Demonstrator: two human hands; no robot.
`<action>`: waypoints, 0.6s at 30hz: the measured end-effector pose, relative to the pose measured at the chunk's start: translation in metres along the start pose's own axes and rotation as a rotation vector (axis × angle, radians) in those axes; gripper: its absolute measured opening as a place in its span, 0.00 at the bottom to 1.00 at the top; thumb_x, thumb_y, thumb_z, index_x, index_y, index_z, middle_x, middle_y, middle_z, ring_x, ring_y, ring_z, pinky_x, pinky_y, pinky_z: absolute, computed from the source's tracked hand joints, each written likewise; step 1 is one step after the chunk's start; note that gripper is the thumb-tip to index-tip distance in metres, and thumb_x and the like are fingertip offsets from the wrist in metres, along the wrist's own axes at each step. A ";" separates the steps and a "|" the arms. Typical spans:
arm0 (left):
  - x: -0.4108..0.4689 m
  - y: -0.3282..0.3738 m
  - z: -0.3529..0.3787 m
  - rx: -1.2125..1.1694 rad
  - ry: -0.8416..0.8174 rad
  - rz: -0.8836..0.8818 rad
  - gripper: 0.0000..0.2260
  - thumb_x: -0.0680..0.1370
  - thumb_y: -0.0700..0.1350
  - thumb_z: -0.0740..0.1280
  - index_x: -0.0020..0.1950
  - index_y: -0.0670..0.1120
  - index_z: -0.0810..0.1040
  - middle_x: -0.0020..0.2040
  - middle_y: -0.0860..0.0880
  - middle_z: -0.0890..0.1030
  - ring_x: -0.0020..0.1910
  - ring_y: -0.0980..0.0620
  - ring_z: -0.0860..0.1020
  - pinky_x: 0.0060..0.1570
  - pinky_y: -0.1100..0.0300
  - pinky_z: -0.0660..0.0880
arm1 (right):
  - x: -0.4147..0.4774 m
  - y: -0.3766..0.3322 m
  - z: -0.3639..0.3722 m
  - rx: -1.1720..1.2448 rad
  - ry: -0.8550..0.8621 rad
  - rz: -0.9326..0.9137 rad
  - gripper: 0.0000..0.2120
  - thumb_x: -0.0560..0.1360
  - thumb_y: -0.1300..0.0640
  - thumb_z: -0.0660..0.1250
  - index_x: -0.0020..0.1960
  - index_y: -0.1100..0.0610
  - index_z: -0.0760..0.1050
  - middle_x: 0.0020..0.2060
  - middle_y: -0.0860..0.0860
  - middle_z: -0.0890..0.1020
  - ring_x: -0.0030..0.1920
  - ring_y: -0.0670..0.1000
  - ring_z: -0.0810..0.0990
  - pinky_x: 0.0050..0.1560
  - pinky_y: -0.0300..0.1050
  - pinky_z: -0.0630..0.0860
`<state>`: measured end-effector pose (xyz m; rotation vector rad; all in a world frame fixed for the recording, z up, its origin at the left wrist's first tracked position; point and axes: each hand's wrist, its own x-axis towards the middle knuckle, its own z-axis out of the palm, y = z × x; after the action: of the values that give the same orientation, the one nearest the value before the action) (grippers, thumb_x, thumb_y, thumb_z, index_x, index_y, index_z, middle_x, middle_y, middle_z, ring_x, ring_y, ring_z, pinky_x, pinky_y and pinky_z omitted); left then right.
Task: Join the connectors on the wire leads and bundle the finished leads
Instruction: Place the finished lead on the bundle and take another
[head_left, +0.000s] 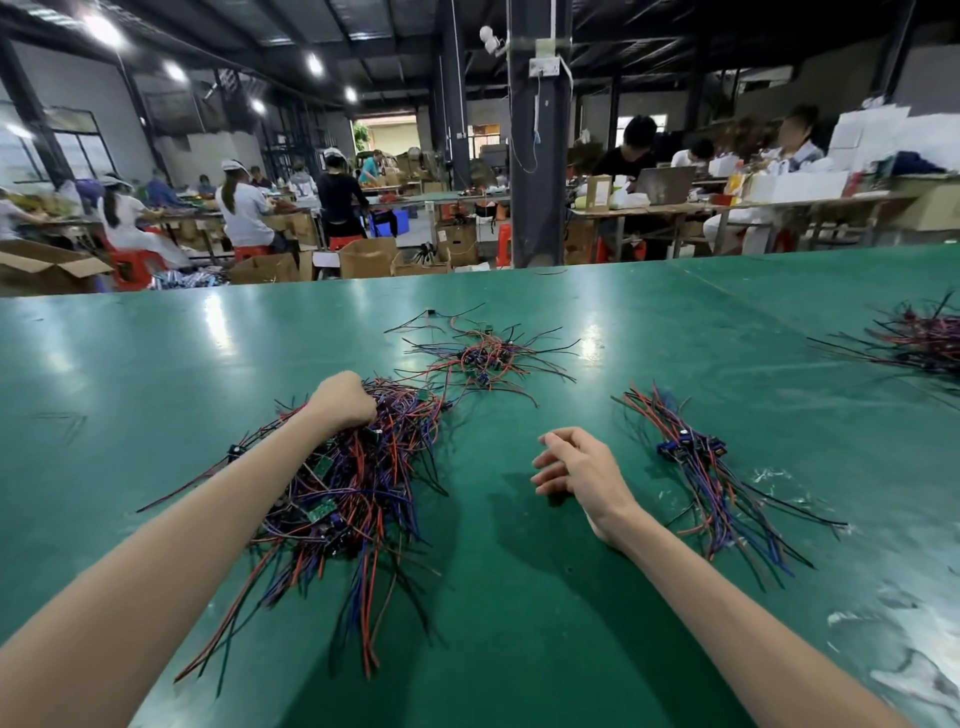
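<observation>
A big tangled heap of red, blue and black wire leads (358, 493) with small green boards lies on the green table (519, 597) at left. My left hand (343, 402) reaches into its far end, fingers curled down into the wires. My right hand (574, 465) hovers over bare table at centre, fingers loosely curled and holding nothing. To its right lies a neater row of leads with blue connectors (701, 467). A smaller loose pile of leads (483, 356) sits further back.
Another heap of leads (919, 338) lies at the far right edge. White scuffs mark the table's right side. Beyond the table's far edge stand a dark pillar (537, 156), cardboard boxes and other people seated at benches.
</observation>
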<state>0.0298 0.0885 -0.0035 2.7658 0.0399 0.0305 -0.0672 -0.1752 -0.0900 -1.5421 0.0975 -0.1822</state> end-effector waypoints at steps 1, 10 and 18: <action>0.001 -0.001 -0.001 -0.055 0.028 -0.022 0.18 0.74 0.33 0.62 0.27 0.42 0.59 0.27 0.47 0.60 0.27 0.50 0.59 0.34 0.60 0.61 | 0.000 0.000 0.000 0.002 -0.001 0.000 0.07 0.80 0.59 0.61 0.49 0.63 0.74 0.37 0.59 0.80 0.31 0.54 0.80 0.36 0.48 0.78; -0.013 0.034 -0.056 -0.736 0.185 0.043 0.06 0.80 0.38 0.62 0.49 0.40 0.78 0.36 0.49 0.74 0.31 0.55 0.65 0.31 0.66 0.64 | -0.001 -0.002 0.001 0.024 -0.004 0.000 0.05 0.80 0.59 0.60 0.50 0.61 0.72 0.38 0.59 0.79 0.31 0.54 0.79 0.34 0.48 0.77; -0.056 0.071 -0.076 -1.060 0.186 0.184 0.09 0.80 0.38 0.62 0.42 0.45 0.79 0.36 0.50 0.72 0.34 0.56 0.68 0.37 0.65 0.68 | -0.004 -0.005 0.002 0.026 -0.016 0.004 0.03 0.80 0.62 0.60 0.50 0.61 0.72 0.38 0.59 0.78 0.30 0.53 0.78 0.31 0.45 0.77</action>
<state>-0.0263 0.0483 0.0925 1.6927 -0.1427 0.2720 -0.0711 -0.1721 -0.0851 -1.5169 0.0858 -0.1674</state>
